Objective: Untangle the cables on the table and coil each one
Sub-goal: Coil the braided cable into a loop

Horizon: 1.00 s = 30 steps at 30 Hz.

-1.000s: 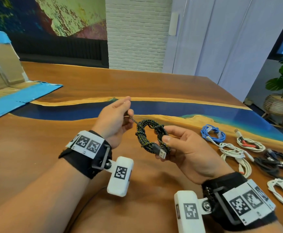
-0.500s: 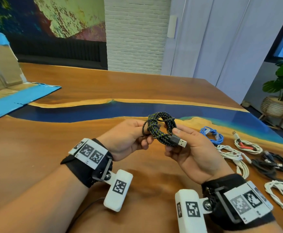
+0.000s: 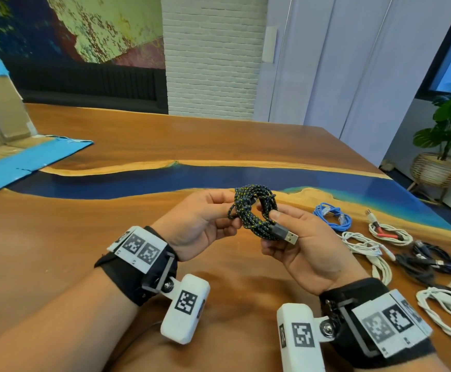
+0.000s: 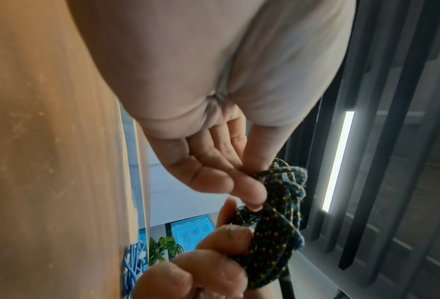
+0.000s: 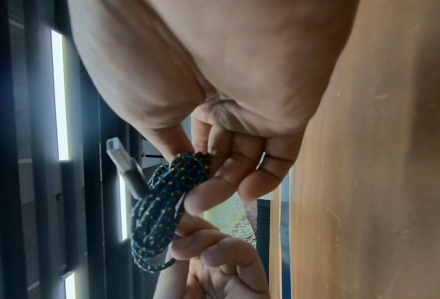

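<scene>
1. The wooden worktop (image 3: 90, 237) has a blue band running across it. At its right edge lie other cables: a blue cable (image 3: 331, 216) bundled nearest the hands, a white cable with a red piece (image 3: 389, 233) beyond it, a loose white cable (image 3: 366, 249), a dark cable heap (image 3: 424, 260) and another white bundle (image 3: 449, 304) at the near right.
2. An opened cardboard box with blue tape (image 3: 9, 154) sits at the far left; a potted plant (image 3: 444, 146) stands off the worktop to the right.
3. Nothing lies between the hands and the worktop — both are raised over its middle.
4. The braided black cable (image 3: 254, 210), flecked yellow and blue, is wound into a small ring held in the air between the hands.
5. Its grey USB plug (image 3: 286, 234) juts from the ring's lower right, long axis slanting down to the right.
6. Left hand (image 3: 200, 224) — fingers curled, pinching the ring's left side.
7. Right hand (image 3: 307, 251): thumb and fingers clasp the ring's right side near the plug.
</scene>
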Motion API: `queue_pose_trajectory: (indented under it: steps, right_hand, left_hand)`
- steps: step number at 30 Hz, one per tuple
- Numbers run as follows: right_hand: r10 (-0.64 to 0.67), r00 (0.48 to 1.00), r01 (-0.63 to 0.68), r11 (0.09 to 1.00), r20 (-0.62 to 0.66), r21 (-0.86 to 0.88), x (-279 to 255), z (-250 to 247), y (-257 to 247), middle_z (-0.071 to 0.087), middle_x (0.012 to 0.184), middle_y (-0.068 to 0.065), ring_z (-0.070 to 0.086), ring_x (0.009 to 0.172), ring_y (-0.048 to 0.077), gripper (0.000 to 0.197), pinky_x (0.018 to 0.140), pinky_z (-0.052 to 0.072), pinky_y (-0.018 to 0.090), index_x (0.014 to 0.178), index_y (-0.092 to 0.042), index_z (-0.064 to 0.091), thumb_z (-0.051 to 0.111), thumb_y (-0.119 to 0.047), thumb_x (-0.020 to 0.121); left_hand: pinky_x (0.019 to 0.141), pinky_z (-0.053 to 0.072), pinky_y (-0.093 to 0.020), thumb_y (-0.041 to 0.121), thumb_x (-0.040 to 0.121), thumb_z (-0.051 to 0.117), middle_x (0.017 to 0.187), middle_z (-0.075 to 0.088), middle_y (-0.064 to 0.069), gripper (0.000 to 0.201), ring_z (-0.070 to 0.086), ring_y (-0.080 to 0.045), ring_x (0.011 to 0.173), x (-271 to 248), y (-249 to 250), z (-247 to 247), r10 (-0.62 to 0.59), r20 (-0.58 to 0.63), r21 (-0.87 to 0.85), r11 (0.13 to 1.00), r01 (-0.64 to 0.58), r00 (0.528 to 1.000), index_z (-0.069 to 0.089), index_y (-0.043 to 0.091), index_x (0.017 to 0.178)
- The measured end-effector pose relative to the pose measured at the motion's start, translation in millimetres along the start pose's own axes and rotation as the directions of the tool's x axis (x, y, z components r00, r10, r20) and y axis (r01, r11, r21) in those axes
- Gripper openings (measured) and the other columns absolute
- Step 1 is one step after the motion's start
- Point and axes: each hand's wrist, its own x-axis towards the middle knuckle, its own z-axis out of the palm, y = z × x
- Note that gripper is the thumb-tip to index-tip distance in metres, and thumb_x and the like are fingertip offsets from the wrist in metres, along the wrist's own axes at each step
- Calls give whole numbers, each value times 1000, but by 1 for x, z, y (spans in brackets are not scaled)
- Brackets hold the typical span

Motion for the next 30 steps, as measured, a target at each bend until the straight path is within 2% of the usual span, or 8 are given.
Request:
queue_pose_trajectory:
  steps: [7, 15, 18, 22, 24, 27, 28, 30]
  right_hand:
    - [-17, 1000, 17, 1000, -23, -6, 1, 4, 2, 71, 80, 12, 61, 52, 20, 20, 55, 54, 29, 110, -5, 70, 56, -8, 97]
    - [1, 1000, 0, 999, 17, -40, 0, 1, 3, 71, 78, 11, 60, 54, 21, 20, 55, 53, 29, 112, -3, 69, 56, -8, 98]
    - [16, 1000, -16, 1000, 13, -22, 2, 2, 6, 70, 81, 14, 56, 55, 23, 19, 52, 51, 29, 110, -3, 70, 58, -8, 96]
    - [-2, 1000, 3, 999, 21, -49, 4, 2, 8, 69, 77, 13, 56, 49, 21, 15, 54, 51, 30, 105, -6, 70, 57, -8, 97]
    - [-36, 999, 38, 995, 27, -91, 4, 2, 7, 70, 82, 15, 60, 53, 21, 16, 52, 52, 29, 108, -4, 70, 58, -7, 97]
    - [-95, 995, 98, 985, 33, -139, 5, 3, 7, 75, 96, 17, 64, 61, 24, 25, 51, 53, 30, 120, -6, 69, 59, -2, 98]
    - [-121, 992, 125, 979, 35, -160, 5, 3, 8, 76, 99, 18, 64, 63, 29, 29, 51, 54, 32, 124, -9, 69, 60, 0, 97]
    - [-181, 983, 180, 961, 13, -210, 5, 4, 8, 77, 103, 16, 66, 66, 34, 37, 52, 56, 35, 127, -14, 69, 59, 5, 97]
  left_hand:
    - [61, 55, -22, 5, 82, 73, 79, 67, -11, 15, 62, -13, 59, 1, 0, -5, -18, 1, 34, 999, 18, 1000, 77, 17, 74]
    - [62, 55, -23, 1, 85, 66, 84, 70, -9, 22, 60, -13, 61, 2, -5, -3, -35, 27, 15, 999, 35, 999, 75, 4, 105]
    - [60, 53, -23, 3, 88, 67, 88, 68, -14, 16, 57, -16, 65, 0, -4, -2, -85, 76, 50, 995, 81, 993, 75, 3, 102]
    - [64, 54, -25, -3, 90, 65, 88, 68, -12, 18, 59, -18, 67, 3, -4, 1, -46, -34, 47, 998, 48, 998, 73, 12, 97]
    - [68, 54, -28, 0, 89, 71, 90, 68, -12, 19, 61, -20, 72, 5, -5, 3, -30, -79, 24, 999, 32, 996, 66, 15, 99]
    - [74, 54, -31, 9, 76, 76, 88, 73, -9, 38, 67, -18, 72, 4, -6, 8, -16, -95, 6, 1000, 16, 995, 61, 10, 112]
    - [75, 54, -32, 8, 79, 74, 87, 74, -8, 40, 68, -18, 72, 3, -5, 10, -16, -92, -4, 1000, 16, 996, 60, 9, 116]
    - [79, 54, -35, 9, 92, 62, 87, 74, -10, 29, 69, -20, 73, 2, -2, 12, -28, -82, -64, 998, 23, 996, 58, 8, 120]
